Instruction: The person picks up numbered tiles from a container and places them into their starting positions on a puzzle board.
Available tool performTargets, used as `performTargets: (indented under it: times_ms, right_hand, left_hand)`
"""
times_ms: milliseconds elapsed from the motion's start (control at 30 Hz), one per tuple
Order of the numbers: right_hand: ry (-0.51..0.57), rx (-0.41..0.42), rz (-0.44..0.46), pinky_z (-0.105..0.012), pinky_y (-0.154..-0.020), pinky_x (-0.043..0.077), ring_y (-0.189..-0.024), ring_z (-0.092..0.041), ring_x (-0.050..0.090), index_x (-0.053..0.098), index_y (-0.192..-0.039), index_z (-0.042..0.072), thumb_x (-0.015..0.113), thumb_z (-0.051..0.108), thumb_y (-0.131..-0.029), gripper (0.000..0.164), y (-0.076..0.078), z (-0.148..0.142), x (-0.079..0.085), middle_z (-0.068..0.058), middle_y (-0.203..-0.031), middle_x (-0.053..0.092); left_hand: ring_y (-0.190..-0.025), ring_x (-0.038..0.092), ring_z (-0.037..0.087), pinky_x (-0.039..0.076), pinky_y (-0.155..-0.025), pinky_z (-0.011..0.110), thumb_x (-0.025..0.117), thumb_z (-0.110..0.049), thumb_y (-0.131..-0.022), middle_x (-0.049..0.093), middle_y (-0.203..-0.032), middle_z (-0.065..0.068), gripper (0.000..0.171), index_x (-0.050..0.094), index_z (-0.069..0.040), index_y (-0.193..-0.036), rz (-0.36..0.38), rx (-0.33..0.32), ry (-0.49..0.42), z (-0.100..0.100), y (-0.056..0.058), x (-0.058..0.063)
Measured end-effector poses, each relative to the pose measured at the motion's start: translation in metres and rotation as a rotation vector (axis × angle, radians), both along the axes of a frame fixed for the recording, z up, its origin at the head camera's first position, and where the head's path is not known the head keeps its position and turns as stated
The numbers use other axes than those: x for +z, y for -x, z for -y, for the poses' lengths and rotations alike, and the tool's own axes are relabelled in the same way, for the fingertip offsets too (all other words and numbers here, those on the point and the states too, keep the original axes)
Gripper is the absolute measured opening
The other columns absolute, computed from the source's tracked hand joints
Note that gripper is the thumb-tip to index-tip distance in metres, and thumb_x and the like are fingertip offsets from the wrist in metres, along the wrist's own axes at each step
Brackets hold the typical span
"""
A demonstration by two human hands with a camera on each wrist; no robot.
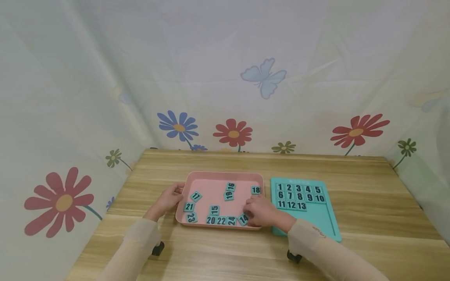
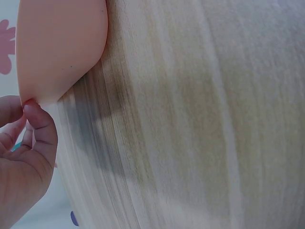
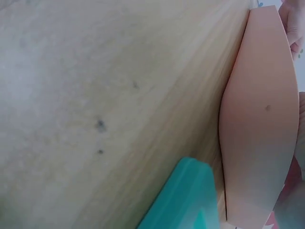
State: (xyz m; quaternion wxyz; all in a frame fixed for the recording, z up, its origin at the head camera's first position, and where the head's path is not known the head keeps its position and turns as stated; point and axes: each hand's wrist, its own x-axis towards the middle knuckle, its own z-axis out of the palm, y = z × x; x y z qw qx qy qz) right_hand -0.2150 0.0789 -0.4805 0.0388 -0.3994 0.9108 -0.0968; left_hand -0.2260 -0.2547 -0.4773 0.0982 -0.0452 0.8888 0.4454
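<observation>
A pink tray (image 1: 214,183) holds several teal number tiles, among them a 17 tile (image 1: 196,196), a 15 tile (image 1: 214,210) and an 18 tile (image 1: 256,190). At the tray's left side, my left hand (image 1: 171,198) pinches the rim between thumb and finger, as the left wrist view confirms. My right hand (image 1: 261,210) reaches over the tray's right wall, its curled fingers at the edge of the tilted 14 tile (image 1: 243,219). The right wrist view shows little of that hand, and its fingertips are partly hidden.
Right of the tray lies a teal number board (image 1: 316,216) with tiles 1 to 13 in rows. My right forearm crosses its lower left part. Both stand on a wooden table (image 1: 211,253), with a flowered curtain (image 1: 211,78) behind.
</observation>
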Motion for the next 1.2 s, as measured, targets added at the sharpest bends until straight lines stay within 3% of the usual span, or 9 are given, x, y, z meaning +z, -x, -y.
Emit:
performTargets:
  times_ms: [200, 433, 733, 1000, 1200]
  right_hand:
    - [0.095, -0.020, -0.043, -0.022, -0.065, 0.034, -0.068, -0.006, 0.040, 0.068, -0.086, 0.018, 0.072, 0.033, -0.066, 0.025, 0.002, -0.005, 0.004, 0.012, -0.070, 0.052]
    - [0.173, -0.089, -0.054, -0.024, -0.072, 0.041, -0.075, -0.004, 0.046, 0.069, -0.081, 0.018, 0.072, 0.030, -0.065, 0.020, 0.007, -0.019, 0.016, 0.010, -0.081, 0.060]
    - [0.246, -0.182, -0.116, -0.027, -0.066, 0.041, -0.069, -0.010, 0.049, 0.066, -0.078, 0.016, 0.077, 0.032, -0.062, 0.026, 0.013, -0.054, 0.025, 0.007, -0.072, 0.060]
    - [0.236, -0.304, -0.099, -0.031, -0.070, 0.044, -0.076, -0.012, 0.053, 0.066, -0.082, 0.016, 0.076, 0.032, -0.063, 0.027, 0.015, -0.089, 0.026, 0.004, -0.079, 0.062]
    - [0.239, -0.338, -0.106, -0.033, -0.068, 0.044, -0.075, -0.016, 0.055, 0.066, -0.083, 0.012, 0.076, 0.032, -0.063, 0.030, 0.013, -0.115, 0.026, 0.002, -0.079, 0.062]
  left_hand:
    - [-0.090, 0.053, 0.024, 0.048, -0.068, 0.028, 0.045, -0.001, -0.083, 0.047, -0.106, 0.019, 0.044, 0.041, -0.003, -0.127, -0.001, -0.002, 0.003, 0.000, 0.000, -0.001]
    - [-0.090, 0.053, 0.024, 0.048, -0.067, 0.027, 0.045, 0.000, -0.083, 0.047, -0.106, 0.019, 0.044, 0.041, -0.002, -0.127, -0.003, -0.003, 0.016, -0.001, -0.001, 0.001]
    - [-0.090, 0.053, 0.025, 0.048, -0.068, 0.028, 0.045, -0.001, -0.082, 0.048, -0.105, 0.019, 0.045, 0.041, -0.003, -0.127, -0.003, -0.007, 0.019, 0.000, -0.001, 0.001]
    - [-0.090, 0.053, 0.025, 0.047, -0.067, 0.027, 0.045, -0.001, -0.083, 0.047, -0.106, 0.021, 0.044, 0.040, 0.000, -0.127, -0.010, -0.013, 0.014, 0.000, 0.000, 0.001]
    - [-0.092, 0.054, 0.025, 0.048, -0.068, 0.028, 0.045, -0.001, -0.083, 0.047, -0.107, 0.021, 0.044, 0.040, 0.000, -0.127, -0.007, -0.010, 0.011, -0.001, -0.001, 0.002]
